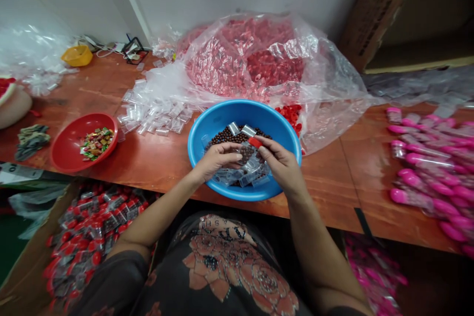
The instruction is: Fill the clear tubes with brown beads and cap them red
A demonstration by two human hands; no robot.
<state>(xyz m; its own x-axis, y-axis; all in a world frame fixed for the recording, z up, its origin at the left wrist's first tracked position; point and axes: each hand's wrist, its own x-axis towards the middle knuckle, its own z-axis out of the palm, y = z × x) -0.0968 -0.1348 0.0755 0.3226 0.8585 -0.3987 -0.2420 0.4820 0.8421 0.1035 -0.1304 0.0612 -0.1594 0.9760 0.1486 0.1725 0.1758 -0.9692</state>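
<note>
In front of me stands a blue basin (196,158) holding small dark brown beads (224,136) and several clear plastic tubes (252,172). Above its contents, my right hand (283,163) pinches a red cap (255,142) between thumb and fingers. My left hand (218,160) is curled just to the left of it, its fingers closed around something see-through that I cannot make out well. Two more tubes (234,128) lie on the beads near the far side of the basin.
Behind the basin a large clear bag (326,79) holds red caps. Loose clear tubes (155,113) lie left of it. A red bowl (61,150) contains small wrapped pieces. Pink-capped tubes (425,168) cover the right side; a carton below left holds red-capped tubes (96,227).
</note>
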